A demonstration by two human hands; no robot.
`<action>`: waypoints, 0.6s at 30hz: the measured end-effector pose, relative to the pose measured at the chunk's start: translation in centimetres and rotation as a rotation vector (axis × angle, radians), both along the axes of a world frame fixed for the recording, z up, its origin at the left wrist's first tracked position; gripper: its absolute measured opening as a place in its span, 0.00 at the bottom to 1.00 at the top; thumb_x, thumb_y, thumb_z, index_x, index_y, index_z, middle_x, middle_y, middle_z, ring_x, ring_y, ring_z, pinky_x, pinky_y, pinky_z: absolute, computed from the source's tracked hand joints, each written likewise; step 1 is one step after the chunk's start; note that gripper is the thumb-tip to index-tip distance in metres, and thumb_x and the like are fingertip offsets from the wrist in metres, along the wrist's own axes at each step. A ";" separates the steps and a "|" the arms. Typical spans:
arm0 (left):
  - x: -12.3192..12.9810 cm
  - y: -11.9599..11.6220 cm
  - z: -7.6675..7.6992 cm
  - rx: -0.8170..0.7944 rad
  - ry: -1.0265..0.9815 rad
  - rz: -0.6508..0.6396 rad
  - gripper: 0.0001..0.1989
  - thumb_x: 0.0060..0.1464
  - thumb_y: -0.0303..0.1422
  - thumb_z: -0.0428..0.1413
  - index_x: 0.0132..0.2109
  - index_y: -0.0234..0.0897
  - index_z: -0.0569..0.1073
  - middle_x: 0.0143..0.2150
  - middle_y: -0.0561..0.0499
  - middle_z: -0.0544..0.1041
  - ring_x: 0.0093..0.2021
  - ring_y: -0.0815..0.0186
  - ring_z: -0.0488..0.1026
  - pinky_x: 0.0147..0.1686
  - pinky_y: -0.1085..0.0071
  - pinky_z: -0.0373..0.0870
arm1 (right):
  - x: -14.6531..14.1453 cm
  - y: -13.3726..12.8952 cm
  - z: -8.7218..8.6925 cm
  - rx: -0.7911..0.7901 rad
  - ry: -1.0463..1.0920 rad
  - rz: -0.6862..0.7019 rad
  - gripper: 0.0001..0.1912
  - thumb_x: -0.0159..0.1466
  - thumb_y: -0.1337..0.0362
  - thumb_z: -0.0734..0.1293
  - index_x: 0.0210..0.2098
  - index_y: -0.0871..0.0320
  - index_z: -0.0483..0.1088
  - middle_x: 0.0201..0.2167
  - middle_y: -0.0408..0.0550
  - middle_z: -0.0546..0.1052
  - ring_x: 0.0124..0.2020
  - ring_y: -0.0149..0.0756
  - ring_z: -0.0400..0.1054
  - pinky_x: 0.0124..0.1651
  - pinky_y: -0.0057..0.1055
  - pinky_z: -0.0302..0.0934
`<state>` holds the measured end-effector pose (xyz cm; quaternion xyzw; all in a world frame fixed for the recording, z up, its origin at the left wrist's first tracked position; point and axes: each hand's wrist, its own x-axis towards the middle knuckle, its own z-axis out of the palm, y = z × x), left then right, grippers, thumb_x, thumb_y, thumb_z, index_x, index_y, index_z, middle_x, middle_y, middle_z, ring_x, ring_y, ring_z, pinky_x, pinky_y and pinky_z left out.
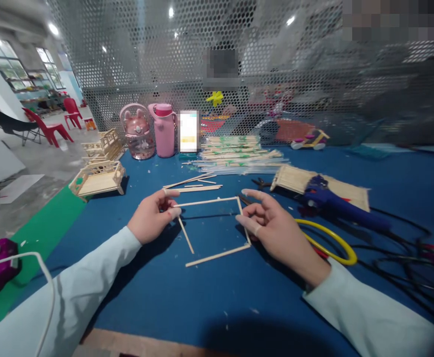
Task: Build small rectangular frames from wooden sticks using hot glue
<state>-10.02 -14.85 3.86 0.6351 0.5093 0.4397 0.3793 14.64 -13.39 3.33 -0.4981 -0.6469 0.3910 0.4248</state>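
Observation:
A four-sided frame of thin wooden sticks (pixel 217 201) is held slightly above the blue table; a shadow lies under its far stick. Its near left corner is apart: the left stick ends short of the near stick. My left hand (pixel 154 215) pinches the far left corner between thumb and fingers. At the right side stick, my right hand (pixel 272 225) has its thumb and curled fingers around the stick, with the index finger stretched out beyond the corner. Loose wooden sticks (pixel 198 188) lie just past the frame.
Behind are bundled sticks (pixel 235 151), a pink bottle (pixel 164 131), a clear pink bottle (pixel 138 136) and a bright phone (pixel 188 131). Small stick furniture (pixel 99 179) stands left. A blue glue gun (pixel 336 206), pliers (pixel 261 183), a yellow ring (pixel 345 248) and black cables are right.

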 end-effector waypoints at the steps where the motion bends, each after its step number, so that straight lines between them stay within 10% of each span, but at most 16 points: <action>1: 0.1 -0.1 0.2 0.045 -0.023 0.015 0.17 0.48 0.30 0.54 0.46 0.31 0.67 0.31 0.53 0.69 0.29 0.72 0.67 0.32 0.73 0.65 | 0.0 0.0 0.0 0.020 -0.004 -0.007 0.29 0.53 0.57 0.67 0.51 0.55 0.57 0.25 0.38 0.65 0.18 0.25 0.57 0.19 0.25 0.56; 8: 1.0 -1.9 1.1 0.318 0.057 0.030 0.13 0.51 0.30 0.55 0.45 0.35 0.70 0.37 0.50 0.74 0.35 0.70 0.71 0.36 0.73 0.69 | 0.5 -0.1 0.4 0.134 0.002 -0.043 0.27 0.52 0.60 0.68 0.51 0.55 0.59 0.26 0.40 0.66 0.21 0.25 0.58 0.25 0.25 0.59; 18: 1.2 -3.3 0.5 0.247 0.030 -0.199 0.09 0.56 0.31 0.51 0.44 0.35 0.69 0.37 0.48 0.77 0.38 0.67 0.76 0.38 0.73 0.71 | 1.1 -0.2 0.4 0.124 -0.016 0.066 0.26 0.51 0.65 0.67 0.49 0.55 0.60 0.28 0.40 0.66 0.22 0.25 0.58 0.25 0.25 0.58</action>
